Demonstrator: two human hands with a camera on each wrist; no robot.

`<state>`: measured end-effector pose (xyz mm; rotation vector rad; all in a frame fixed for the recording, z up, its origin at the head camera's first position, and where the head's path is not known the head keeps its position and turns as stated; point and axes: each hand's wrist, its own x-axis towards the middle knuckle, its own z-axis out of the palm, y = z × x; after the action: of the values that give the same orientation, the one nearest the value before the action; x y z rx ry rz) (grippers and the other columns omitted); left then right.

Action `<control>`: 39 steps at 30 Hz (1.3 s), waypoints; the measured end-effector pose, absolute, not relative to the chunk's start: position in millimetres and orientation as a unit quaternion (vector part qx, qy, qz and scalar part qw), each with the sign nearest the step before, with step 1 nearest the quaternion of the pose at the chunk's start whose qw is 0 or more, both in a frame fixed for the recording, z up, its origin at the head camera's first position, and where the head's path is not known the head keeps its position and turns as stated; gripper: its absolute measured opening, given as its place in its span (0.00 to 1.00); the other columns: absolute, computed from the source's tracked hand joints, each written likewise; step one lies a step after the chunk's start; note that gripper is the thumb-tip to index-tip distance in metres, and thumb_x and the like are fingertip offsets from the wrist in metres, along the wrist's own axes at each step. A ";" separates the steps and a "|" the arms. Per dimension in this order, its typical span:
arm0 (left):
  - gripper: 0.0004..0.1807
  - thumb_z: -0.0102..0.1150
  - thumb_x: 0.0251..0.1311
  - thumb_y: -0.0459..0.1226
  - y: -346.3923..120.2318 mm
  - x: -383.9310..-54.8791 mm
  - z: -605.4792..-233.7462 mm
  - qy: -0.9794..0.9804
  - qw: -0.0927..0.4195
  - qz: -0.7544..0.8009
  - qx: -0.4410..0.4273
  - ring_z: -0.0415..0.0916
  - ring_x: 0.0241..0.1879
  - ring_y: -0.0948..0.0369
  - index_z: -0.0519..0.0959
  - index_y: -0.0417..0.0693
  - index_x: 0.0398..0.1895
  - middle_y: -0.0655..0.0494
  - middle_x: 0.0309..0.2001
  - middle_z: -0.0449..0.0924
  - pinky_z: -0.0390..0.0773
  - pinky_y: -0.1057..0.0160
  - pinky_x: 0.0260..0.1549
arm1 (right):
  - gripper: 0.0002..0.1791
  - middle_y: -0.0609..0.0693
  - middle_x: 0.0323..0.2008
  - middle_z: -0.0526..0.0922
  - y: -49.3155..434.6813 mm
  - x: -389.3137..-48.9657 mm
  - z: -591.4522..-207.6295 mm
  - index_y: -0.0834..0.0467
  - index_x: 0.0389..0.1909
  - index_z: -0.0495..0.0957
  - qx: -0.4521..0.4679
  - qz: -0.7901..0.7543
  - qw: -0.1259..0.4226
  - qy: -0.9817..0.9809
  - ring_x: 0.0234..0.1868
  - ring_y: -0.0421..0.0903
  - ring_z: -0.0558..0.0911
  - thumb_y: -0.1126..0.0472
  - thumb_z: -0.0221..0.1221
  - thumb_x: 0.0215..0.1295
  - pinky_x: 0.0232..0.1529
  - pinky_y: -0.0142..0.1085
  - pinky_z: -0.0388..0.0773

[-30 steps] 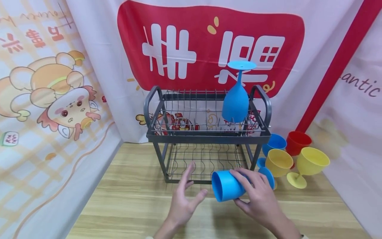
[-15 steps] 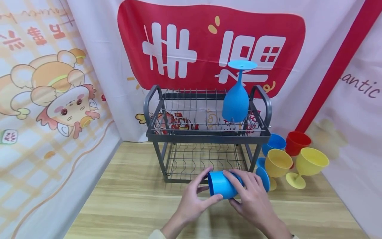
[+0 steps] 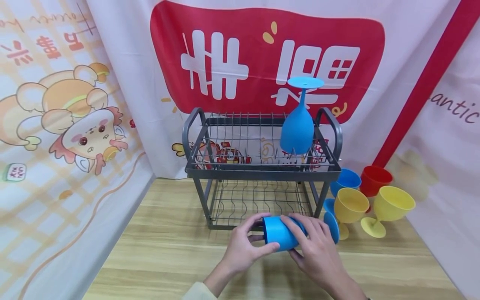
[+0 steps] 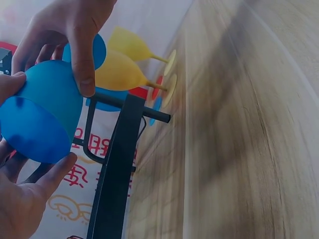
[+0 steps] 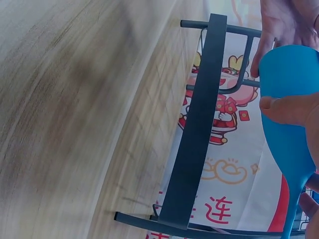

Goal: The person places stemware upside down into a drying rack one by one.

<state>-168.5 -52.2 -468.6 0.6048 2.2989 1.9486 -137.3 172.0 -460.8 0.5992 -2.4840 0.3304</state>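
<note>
A blue plastic goblet (image 3: 279,236) lies sideways in both hands, in front of the dish rack (image 3: 262,174), its mouth toward the left. My left hand (image 3: 241,250) grips the mouth end, thumb on the near side and fingers at the far rim. Around the bowl near the stem, my right hand (image 3: 318,254) holds it from above, its fingers covering part of the bowl. The goblet's round foot (image 3: 331,227) shows beyond the right hand. In the left wrist view, the bowl's open mouth (image 4: 35,129) faces the camera; the right wrist view shows the bowl (image 5: 286,134) tapering into the stem.
An upside-down blue goblet (image 3: 297,131) stands on the rack's upper tier, at the right. Right of the rack, upright goblets stand close together: blue (image 3: 348,180), red (image 3: 376,181), orange-yellow (image 3: 350,206) and yellow (image 3: 393,204). A printed curtain (image 3: 123,83) hangs behind the wooden table (image 3: 150,258).
My left hand, apart from the goblet a second ago, has moved right and taken hold of its mouth end. The goblet and right hand have shifted slightly left.
</note>
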 end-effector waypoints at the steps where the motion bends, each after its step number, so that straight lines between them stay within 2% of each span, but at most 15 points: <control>1: 0.36 0.79 0.58 0.45 -52.2 -168.6 -468.0 0.749 0.033 0.632 0.195 0.79 0.65 0.47 0.75 0.67 0.70 0.49 0.67 0.78 0.87 0.62 0.56 | 0.58 0.54 0.68 0.79 171.8 -136.8 -460.7 0.42 0.76 0.71 0.220 0.124 0.276 -0.928 0.64 0.58 0.79 0.49 0.87 0.39 0.65 0.61 0.77; 7: 0.36 0.79 0.57 0.46 -52.0 -170.2 -465.2 0.752 0.028 0.632 0.185 0.80 0.63 0.46 0.75 0.61 0.69 0.47 0.65 0.79 0.88 0.61 0.54 | 0.57 0.55 0.69 0.77 176.2 -132.6 -460.7 0.49 0.76 0.72 0.206 0.142 0.290 -0.924 0.66 0.57 0.77 0.55 0.87 0.40 0.64 0.62 0.79; 8: 0.36 0.79 0.57 0.45 -51.9 -170.5 -464.7 0.751 0.027 0.634 0.183 0.80 0.62 0.46 0.75 0.60 0.69 0.47 0.65 0.79 0.88 0.60 0.54 | 0.52 0.55 0.69 0.77 177.6 -131.3 -461.3 0.50 0.76 0.72 0.204 0.149 0.299 -0.920 0.67 0.57 0.77 0.50 0.84 0.48 0.64 0.61 0.79; 11: 0.37 0.79 0.57 0.44 -51.1 -171.2 -462.9 0.746 0.026 0.641 0.177 0.79 0.62 0.47 0.74 0.57 0.69 0.46 0.66 0.78 0.88 0.57 0.55 | 0.39 0.57 0.69 0.78 181.3 -127.3 -464.6 0.56 0.73 0.74 0.193 0.189 0.332 -0.904 0.66 0.57 0.76 0.36 0.66 0.70 0.74 0.45 0.74; 14: 0.37 0.79 0.56 0.44 -50.2 -171.4 -461.7 0.740 0.023 0.651 0.167 0.79 0.64 0.46 0.74 0.59 0.70 0.45 0.67 0.78 0.88 0.55 0.57 | 0.43 0.61 0.66 0.79 181.1 -123.9 -469.1 0.61 0.70 0.76 0.171 0.242 0.371 -0.880 0.64 0.58 0.76 0.29 0.44 0.76 0.78 0.24 0.60; 15: 0.37 0.79 0.56 0.43 -49.9 -171.3 -461.3 0.739 0.021 0.653 0.164 0.78 0.64 0.46 0.74 0.59 0.70 0.45 0.67 0.77 0.87 0.55 0.57 | 0.42 0.62 0.65 0.79 180.0 -122.9 -470.4 0.63 0.68 0.76 0.161 0.263 0.380 -0.872 0.64 0.59 0.76 0.30 0.48 0.76 0.77 0.19 0.55; 16: 0.38 0.79 0.56 0.43 -49.5 -171.2 -461.1 0.737 0.020 0.656 0.161 0.78 0.65 0.45 0.73 0.59 0.70 0.45 0.67 0.77 0.87 0.55 0.57 | 0.39 0.63 0.63 0.80 178.4 -122.0 -471.3 0.64 0.67 0.77 0.152 0.284 0.389 -0.863 0.62 0.59 0.77 0.34 0.57 0.74 0.76 0.16 0.53; 18: 0.38 0.80 0.55 0.43 -48.5 -171.0 -461.0 0.734 0.020 0.661 0.157 0.77 0.66 0.45 0.73 0.60 0.70 0.45 0.68 0.77 0.87 0.55 0.58 | 0.34 0.62 0.62 0.81 173.9 -120.0 -472.9 0.64 0.66 0.78 0.115 0.323 0.390 -0.855 0.61 0.55 0.78 0.45 0.71 0.68 0.73 0.13 0.57; 20: 0.39 0.79 0.56 0.43 -47.1 -171.0 -461.1 0.731 0.020 0.664 0.155 0.77 0.67 0.45 0.73 0.58 0.71 0.45 0.68 0.77 0.86 0.54 0.59 | 0.35 0.57 0.61 0.82 168.1 -117.8 -472.9 0.61 0.66 0.78 0.058 0.373 0.362 -0.852 0.61 0.49 0.79 0.56 0.78 0.59 0.68 0.12 0.62; 22: 0.39 0.79 0.56 0.43 -45.2 -171.3 -461.1 0.729 0.021 0.667 0.155 0.77 0.67 0.46 0.73 0.56 0.71 0.45 0.68 0.76 0.86 0.52 0.60 | 0.38 0.51 0.62 0.83 162.6 -117.0 -471.9 0.56 0.67 0.77 -0.013 0.443 0.303 -0.844 0.60 0.43 0.80 0.61 0.81 0.54 0.63 0.12 0.67; 25: 0.40 0.79 0.56 0.43 -42.0 -172.5 -460.4 0.727 0.020 0.668 0.156 0.77 0.67 0.46 0.72 0.53 0.71 0.45 0.68 0.76 0.86 0.52 0.60 | 0.40 0.45 0.66 0.80 158.8 -119.4 -468.2 0.50 0.72 0.73 -0.103 0.564 0.180 -0.799 0.63 0.40 0.79 0.48 0.76 0.61 0.59 0.14 0.73; 28: 0.39 0.80 0.55 0.43 -39.1 -173.9 -459.7 0.726 0.017 0.669 0.159 0.77 0.66 0.48 0.72 0.54 0.70 0.46 0.68 0.76 0.86 0.56 0.60 | 0.48 0.50 0.72 0.76 160.8 -125.1 -465.4 0.50 0.78 0.65 -0.146 0.664 0.072 -0.730 0.70 0.44 0.77 0.39 0.73 0.62 0.58 0.17 0.78; 30: 0.39 0.80 0.55 0.43 -37.3 -174.7 -459.5 0.725 0.018 0.669 0.163 0.77 0.66 0.49 0.73 0.55 0.70 0.48 0.68 0.75 0.86 0.58 0.59 | 0.52 0.55 0.76 0.71 163.2 -129.1 -465.0 0.53 0.82 0.59 -0.152 0.710 0.025 -0.687 0.72 0.44 0.75 0.39 0.72 0.63 0.59 0.21 0.80; 35: 0.40 0.79 0.56 0.42 -33.5 -176.5 -461.0 0.718 0.032 0.672 0.177 0.76 0.67 0.48 0.72 0.53 0.72 0.49 0.70 0.73 0.86 0.56 0.60 | 0.52 0.58 0.82 0.59 164.7 -134.7 -466.8 0.56 0.86 0.45 -0.145 0.791 -0.030 -0.594 0.66 0.34 0.78 0.41 0.63 0.74 0.65 0.29 0.80; 39: 0.39 0.79 0.56 0.43 -31.8 -178.0 -464.6 0.717 0.039 0.675 0.173 0.76 0.67 0.47 0.72 0.53 0.71 0.48 0.69 0.75 0.85 0.52 0.61 | 0.49 0.53 0.84 0.55 162.0 -138.1 -468.2 0.53 0.87 0.42 -0.131 0.831 -0.046 -0.539 0.72 0.38 0.73 0.43 0.59 0.78 0.77 0.37 0.71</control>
<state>-178.0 -31.8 -464.6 0.5297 2.1978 2.0683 -138.1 162.0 -468.2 -0.4224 -1.7449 2.6883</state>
